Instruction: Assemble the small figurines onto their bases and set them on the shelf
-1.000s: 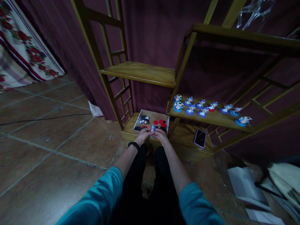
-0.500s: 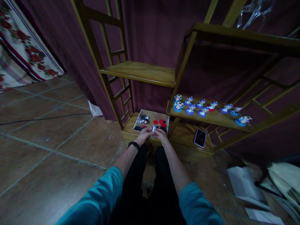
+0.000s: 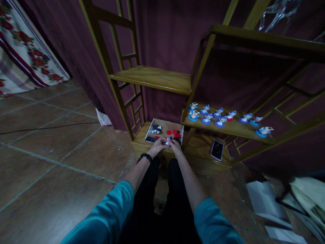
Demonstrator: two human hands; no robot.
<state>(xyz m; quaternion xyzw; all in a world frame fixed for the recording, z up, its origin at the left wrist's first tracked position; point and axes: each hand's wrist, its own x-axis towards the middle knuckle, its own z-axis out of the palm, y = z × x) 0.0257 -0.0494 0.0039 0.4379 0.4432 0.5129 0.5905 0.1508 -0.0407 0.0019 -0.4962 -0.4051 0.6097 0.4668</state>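
Note:
Between my two hands is a small purple-and-white figurine (image 3: 168,141), at the front edge of a shallow cardboard box (image 3: 165,123). My left hand (image 3: 157,145) grips it from the left, fingers closed. From the other side my right hand (image 3: 175,145) pinches it too. My fingers partly hide the figurine, and its underside cannot be made out. Inside the box lie several red discs (image 3: 169,133), some dark discs (image 3: 150,139) and a few loose dark-and-white figurine pieces (image 3: 156,129).
Several figurines on round blue, purple or red bases (image 3: 207,118) stand on the right shelf (image 3: 236,130). A phone (image 3: 217,149) lies on the lower board. Above the box juts a wooden shelf (image 3: 152,78). White boxes (image 3: 266,200) rest on the floor at right.
The figurine has tilted or turned slightly between my fingers, so its purple top shows differently. Both hands stay at the box's front edge; the view has shifted a little.

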